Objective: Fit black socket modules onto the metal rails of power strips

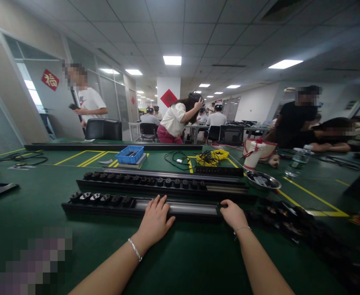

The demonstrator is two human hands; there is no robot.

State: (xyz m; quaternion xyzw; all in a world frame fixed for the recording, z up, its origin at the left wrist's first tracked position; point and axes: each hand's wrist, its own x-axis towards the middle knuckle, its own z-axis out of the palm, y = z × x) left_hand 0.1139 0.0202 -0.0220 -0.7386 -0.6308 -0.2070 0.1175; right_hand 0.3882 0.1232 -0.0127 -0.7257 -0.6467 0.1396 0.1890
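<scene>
A long black rail [182, 208] with a bare silvery channel lies across the table in front of me. Several round black socket-like modules [106, 198] fill its left part. My left hand [155, 220] rests flat over the middle of the channel, fingers spread, just right of the last module. At the rail's right end, my right hand [234, 214] has its thumb and fingers curled together by a small dark piece; what they grip is too unclear to name. Behind lies a second black rail [232, 191] with a longer row of modules [155, 181].
Dark loose parts [290, 217] are heaped at right. Farther back are a metal bowl [273, 182], a water bottle [296, 164], a blue bin [130, 154], a yellow tray [221, 154] with black cables and a white-red container [253, 155]. Several people are beyond the green table [192, 262].
</scene>
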